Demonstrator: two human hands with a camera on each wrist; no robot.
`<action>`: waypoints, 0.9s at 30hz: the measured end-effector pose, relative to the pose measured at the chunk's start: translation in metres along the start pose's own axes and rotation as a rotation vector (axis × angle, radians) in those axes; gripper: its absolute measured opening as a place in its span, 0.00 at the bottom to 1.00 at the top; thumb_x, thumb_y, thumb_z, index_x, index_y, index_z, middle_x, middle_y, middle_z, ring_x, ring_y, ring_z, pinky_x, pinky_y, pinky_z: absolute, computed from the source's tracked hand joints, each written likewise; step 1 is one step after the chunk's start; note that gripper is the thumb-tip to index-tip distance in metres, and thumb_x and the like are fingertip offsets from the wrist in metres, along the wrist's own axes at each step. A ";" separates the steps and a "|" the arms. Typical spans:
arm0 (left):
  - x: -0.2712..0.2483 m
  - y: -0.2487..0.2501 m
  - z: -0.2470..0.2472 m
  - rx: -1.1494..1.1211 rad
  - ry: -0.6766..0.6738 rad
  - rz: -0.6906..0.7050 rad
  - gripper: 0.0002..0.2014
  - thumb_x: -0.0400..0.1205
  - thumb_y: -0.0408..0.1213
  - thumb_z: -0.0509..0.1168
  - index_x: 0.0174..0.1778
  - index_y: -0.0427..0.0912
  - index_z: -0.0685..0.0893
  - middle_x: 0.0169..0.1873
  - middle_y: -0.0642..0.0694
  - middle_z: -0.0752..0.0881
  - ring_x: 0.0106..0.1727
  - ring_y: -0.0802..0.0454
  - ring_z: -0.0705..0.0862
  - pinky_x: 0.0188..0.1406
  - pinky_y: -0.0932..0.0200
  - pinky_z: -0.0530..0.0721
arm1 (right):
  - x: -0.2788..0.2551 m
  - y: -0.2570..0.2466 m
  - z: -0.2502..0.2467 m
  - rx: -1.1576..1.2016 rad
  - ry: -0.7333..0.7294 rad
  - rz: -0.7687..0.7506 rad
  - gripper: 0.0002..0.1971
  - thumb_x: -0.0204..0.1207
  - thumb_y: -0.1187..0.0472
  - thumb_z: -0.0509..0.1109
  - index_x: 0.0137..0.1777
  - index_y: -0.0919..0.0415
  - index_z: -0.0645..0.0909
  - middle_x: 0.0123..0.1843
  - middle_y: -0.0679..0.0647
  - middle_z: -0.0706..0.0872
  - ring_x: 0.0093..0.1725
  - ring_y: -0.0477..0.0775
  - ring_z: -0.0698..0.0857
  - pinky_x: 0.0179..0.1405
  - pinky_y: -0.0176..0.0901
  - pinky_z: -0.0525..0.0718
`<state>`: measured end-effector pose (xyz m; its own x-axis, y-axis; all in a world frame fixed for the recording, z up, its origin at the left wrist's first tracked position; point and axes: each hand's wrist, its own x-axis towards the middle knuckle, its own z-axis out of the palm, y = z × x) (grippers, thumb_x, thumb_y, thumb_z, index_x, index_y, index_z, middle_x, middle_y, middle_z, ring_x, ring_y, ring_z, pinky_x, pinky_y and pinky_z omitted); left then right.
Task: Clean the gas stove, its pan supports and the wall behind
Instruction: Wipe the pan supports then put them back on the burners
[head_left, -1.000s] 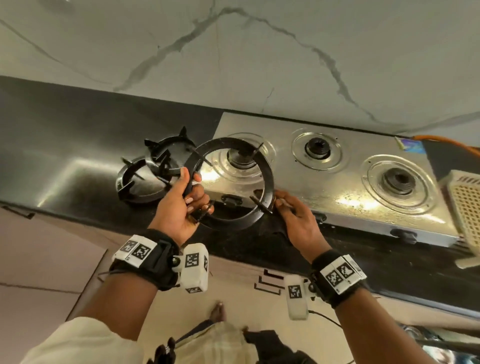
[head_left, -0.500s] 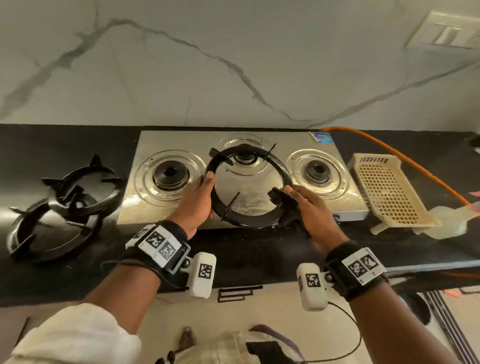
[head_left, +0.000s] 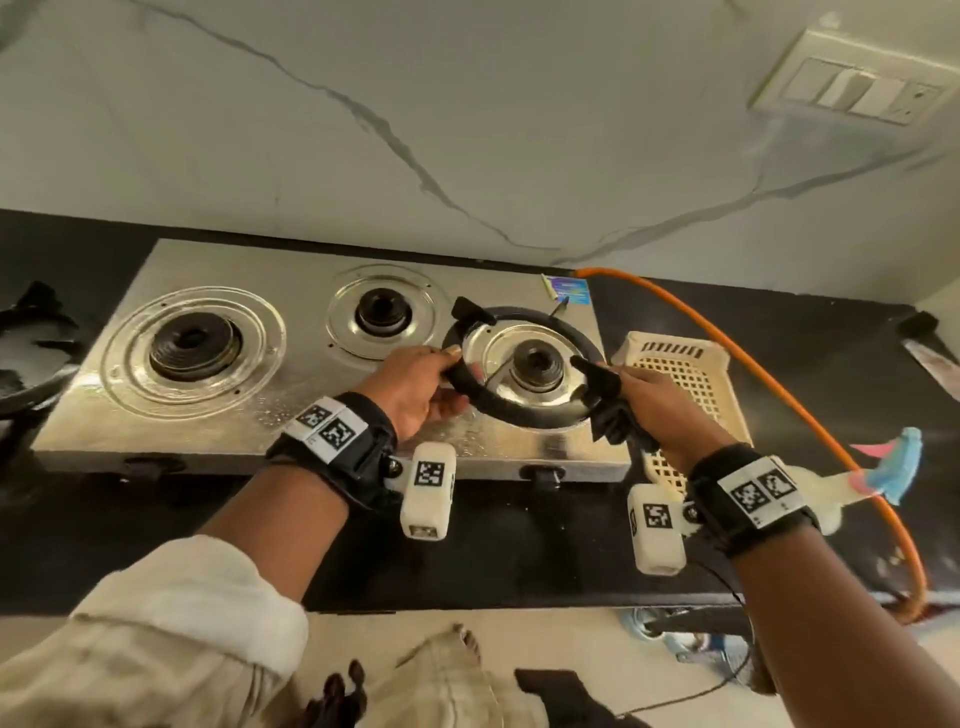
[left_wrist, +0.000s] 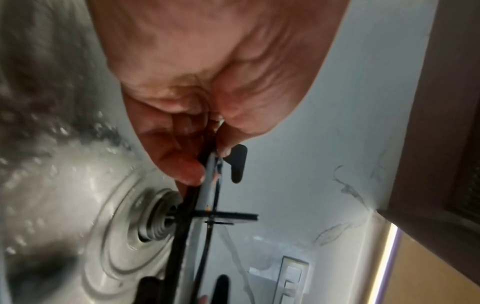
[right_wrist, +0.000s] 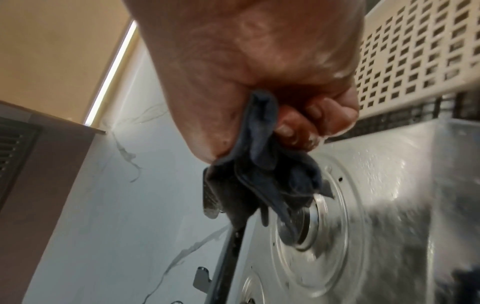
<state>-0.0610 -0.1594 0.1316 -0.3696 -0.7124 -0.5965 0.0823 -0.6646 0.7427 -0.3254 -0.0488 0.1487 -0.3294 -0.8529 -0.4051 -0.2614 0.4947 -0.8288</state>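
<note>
The steel gas stove (head_left: 291, 415) has three bare burners. A black pan support ring (head_left: 519, 410) hangs slightly tilted over the right burner (head_left: 537, 364). My left hand (head_left: 436, 384) grips the ring's left side; in the left wrist view its fingers (left_wrist: 187, 170) pinch the ring (left_wrist: 182, 236), seen edge-on. My right hand (head_left: 639, 400) holds a dark cloth (head_left: 613, 421) against the ring's right side. In the right wrist view the cloth (right_wrist: 259, 174) is bunched in curled fingers over the ring (right_wrist: 228, 257). The marble wall (head_left: 467, 130) rises behind the stove.
More black pan supports (head_left: 31, 353) lie on the dark counter at far left. A cream plastic basket (head_left: 691, 374) stands just right of the stove, an orange gas hose (head_left: 753, 364) curves behind it. A switch plate (head_left: 847, 88) is on the wall upper right.
Both hands have carried the pan support ring rightward, from near the left burner, past the middle one, to over the right burner. The grips have stayed the same.
</note>
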 end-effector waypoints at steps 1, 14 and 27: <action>0.005 0.004 0.007 -0.007 0.013 -0.015 0.10 0.91 0.38 0.63 0.64 0.37 0.82 0.48 0.39 0.95 0.48 0.46 0.91 0.32 0.58 0.88 | 0.006 0.001 -0.008 -0.037 0.004 0.016 0.17 0.92 0.52 0.65 0.56 0.63 0.90 0.45 0.69 0.93 0.35 0.58 0.87 0.24 0.37 0.82; 0.052 0.054 0.059 0.014 0.171 -0.126 0.08 0.89 0.34 0.66 0.58 0.33 0.82 0.38 0.35 0.92 0.20 0.54 0.84 0.17 0.64 0.82 | 0.048 0.000 -0.092 -0.258 0.253 -0.120 0.19 0.84 0.35 0.69 0.56 0.49 0.88 0.42 0.51 0.94 0.37 0.51 0.93 0.32 0.42 0.87; 0.057 0.051 0.060 -0.122 0.186 -0.108 0.09 0.89 0.34 0.66 0.62 0.34 0.81 0.37 0.36 0.93 0.25 0.53 0.88 0.23 0.66 0.85 | 0.096 -0.032 -0.077 -0.630 0.091 -0.388 0.18 0.84 0.38 0.70 0.66 0.46 0.87 0.50 0.41 0.89 0.47 0.44 0.89 0.51 0.49 0.93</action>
<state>-0.1330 -0.2208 0.1538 -0.2069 -0.6577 -0.7243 0.1666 -0.7532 0.6364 -0.4189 -0.1338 0.1656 -0.1740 -0.9821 -0.0721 -0.8358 0.1860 -0.5166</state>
